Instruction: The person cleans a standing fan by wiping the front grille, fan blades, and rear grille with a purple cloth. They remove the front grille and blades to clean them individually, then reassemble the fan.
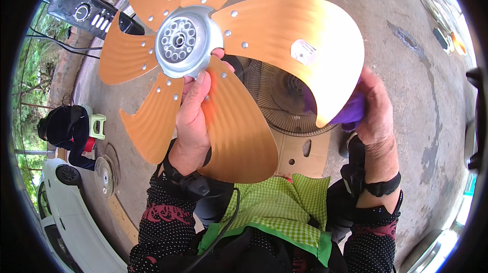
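Observation:
A large fan blade wheel (244, 143), with several orange rippled blades riveted to a silver hub, is held up in front of me. My left hand (192, 103) grips it beside the hub, thumb at the root of a lower blade. A purple cloth (351, 112) is bunched in my right hand (375, 108), against the outer edge of the right-hand blade. Part of the cloth lies behind that blade, and some of my right fingers are hidden. A pale round sticker (303, 52) is on the same blade.
Below the blades, a round wire fan grille (274, 95) lies by a piece of cardboard (300, 153). A black control panel (84, 11) stands at upper left. Another person (66, 128) sits left on a green stool (97, 125), near another grille (105, 176) and a white car (76, 217).

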A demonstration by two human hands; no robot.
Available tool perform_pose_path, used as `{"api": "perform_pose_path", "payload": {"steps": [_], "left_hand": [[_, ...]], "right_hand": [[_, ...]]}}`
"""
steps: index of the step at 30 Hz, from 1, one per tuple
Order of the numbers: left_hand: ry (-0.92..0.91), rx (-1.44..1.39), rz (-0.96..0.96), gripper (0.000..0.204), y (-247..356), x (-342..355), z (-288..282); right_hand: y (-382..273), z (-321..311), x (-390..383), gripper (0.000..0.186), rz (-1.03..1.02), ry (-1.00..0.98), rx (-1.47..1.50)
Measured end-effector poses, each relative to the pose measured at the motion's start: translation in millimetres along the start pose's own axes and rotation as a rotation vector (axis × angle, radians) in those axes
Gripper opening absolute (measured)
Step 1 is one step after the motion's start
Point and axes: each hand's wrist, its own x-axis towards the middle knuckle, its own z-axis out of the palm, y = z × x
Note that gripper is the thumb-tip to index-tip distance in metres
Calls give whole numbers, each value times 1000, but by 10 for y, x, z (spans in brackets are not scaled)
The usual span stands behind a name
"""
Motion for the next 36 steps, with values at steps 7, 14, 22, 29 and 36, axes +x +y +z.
{"api": "perform_pose_path", "payload": {"steps": [7,14,22,29,36], "left_hand": [[107,116,18,38,0,33,-22],[122,193,53,37,53,89,-43],[150,282,-176,36,-135,42,-191],[4,1058,-205,18,-29,-103,143],[-63,1204,-204,19,335,-306,273]], "right_hand": [[286,173,-38,30,79,-158,-48],[666,325,-213,26,478,-379,-256],[249,231,-204,39,4,-209,35],[238,335,-253,74,-186,-222,44],[557,714,-91,68,-693,-695,-748]]}}
